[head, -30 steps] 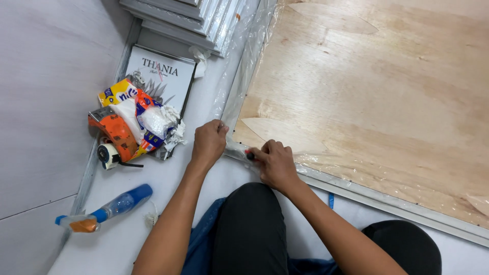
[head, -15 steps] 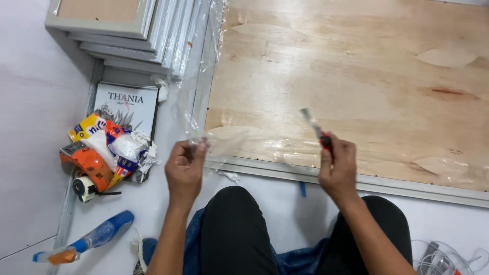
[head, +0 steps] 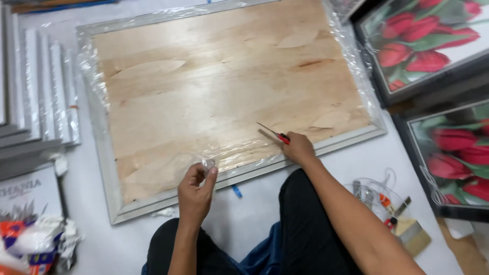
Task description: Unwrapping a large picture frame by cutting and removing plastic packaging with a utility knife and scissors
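Note:
A large picture frame (head: pixel 102 168) lies face down on the white floor, its plywood back (head: pixel 219 86) up and clear plastic wrap (head: pixel 351 66) loose round its edges. My left hand (head: pixel 197 187) pinches a strip of that clear wrap (head: pixel 208 164) just above the frame's near edge. My right hand (head: pixel 298 147) rests at the near edge further right and grips red-handled scissors (head: pixel 272 134), blades pointing up-left over the wood.
Stacked white frames (head: pixel 35 91) stand at the left. Framed red tulip pictures (head: pixel 433 46) lie at the right. A wide paintbrush (head: pixel 410 234) and small tools sit by my right knee, a pile of packets (head: pixel 30 239) at bottom left.
The view has swung right, from the frame's left corner to its whole back. My hands have spread apart: the left lifted a strip of wrap, the right carried the scissors rightward along the near edge.

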